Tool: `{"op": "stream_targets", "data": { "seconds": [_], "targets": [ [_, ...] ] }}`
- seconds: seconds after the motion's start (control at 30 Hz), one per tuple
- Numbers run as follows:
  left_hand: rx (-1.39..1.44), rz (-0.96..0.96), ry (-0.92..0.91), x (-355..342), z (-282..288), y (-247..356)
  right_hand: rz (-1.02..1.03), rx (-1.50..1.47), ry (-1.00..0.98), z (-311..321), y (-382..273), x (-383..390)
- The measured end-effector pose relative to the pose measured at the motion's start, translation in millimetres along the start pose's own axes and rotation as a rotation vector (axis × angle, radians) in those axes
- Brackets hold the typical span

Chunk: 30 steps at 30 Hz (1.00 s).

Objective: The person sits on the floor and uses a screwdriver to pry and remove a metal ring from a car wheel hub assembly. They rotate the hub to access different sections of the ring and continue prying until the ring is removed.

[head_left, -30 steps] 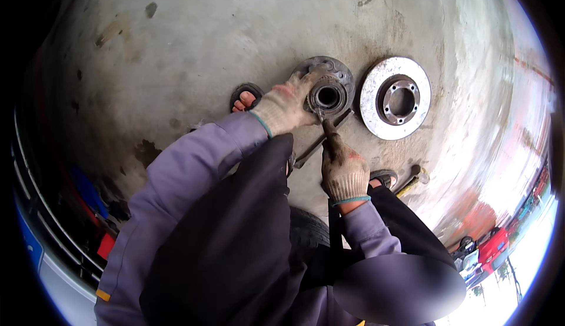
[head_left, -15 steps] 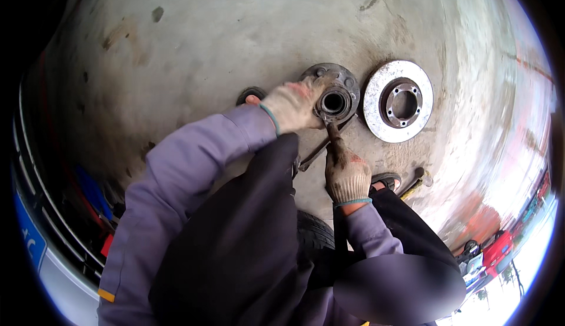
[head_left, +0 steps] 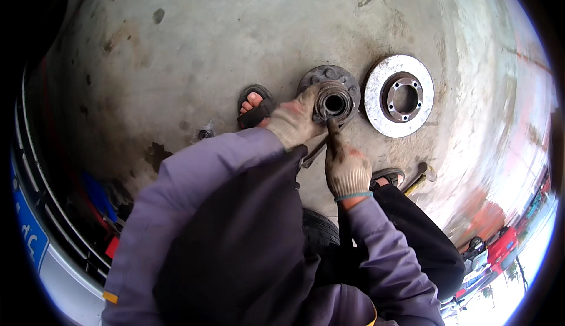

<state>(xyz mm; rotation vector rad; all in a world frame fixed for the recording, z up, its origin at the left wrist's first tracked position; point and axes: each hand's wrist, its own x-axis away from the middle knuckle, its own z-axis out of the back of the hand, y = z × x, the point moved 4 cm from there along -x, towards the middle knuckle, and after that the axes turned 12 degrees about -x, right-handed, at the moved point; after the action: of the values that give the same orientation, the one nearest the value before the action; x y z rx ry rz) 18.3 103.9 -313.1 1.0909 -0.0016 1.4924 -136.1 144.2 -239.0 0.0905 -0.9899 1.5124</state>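
Note:
A dark, greasy wheel hub (head_left: 328, 74) with a round studded flange stands on the floor in front of me, its open bore facing up. My left hand (head_left: 297, 117), in a stained knit glove, is closed around the hub's left side below the flange. From the lower right my right hand (head_left: 346, 164), also gloved, touches the near rim around the bore with a blackened fingertip. Its fingers are drawn together, and anything between them is hidden. Just right of the hub a silver brake disc (head_left: 376, 111) lies flat.
My sandalled left foot (head_left: 253, 105) is beside the left hand, with a small dark part (head_left: 205, 133) on the floor nearby. A yellow-handled tool (head_left: 416, 183) lies beside my right foot. A tyre (head_left: 321, 227) is between my legs; a car front (head_left: 59, 232) stands at left.
My left hand has shifted slightly left and down on the hub, showing more of the flange. More of my left foot and the small dark part show. The right fingertip stays at the near rim.

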Motion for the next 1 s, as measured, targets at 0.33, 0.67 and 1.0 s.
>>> {"op": "stream_targets", "data": {
  "seconds": [0.33,0.67,1.0],
  "targets": [
    [-0.227,-0.365,-0.009,-31,5,-23,-0.022,-0.006,0.041,-6,-5,6],
    [0.045,0.037,-0.054,-7,-8,4,-0.062,0.114,-0.078,-8,26,16],
    [-0.02,-0.039,-0.078,-6,1,-9,-0.03,-0.281,-0.138,0,25,-13]
  ]
}}
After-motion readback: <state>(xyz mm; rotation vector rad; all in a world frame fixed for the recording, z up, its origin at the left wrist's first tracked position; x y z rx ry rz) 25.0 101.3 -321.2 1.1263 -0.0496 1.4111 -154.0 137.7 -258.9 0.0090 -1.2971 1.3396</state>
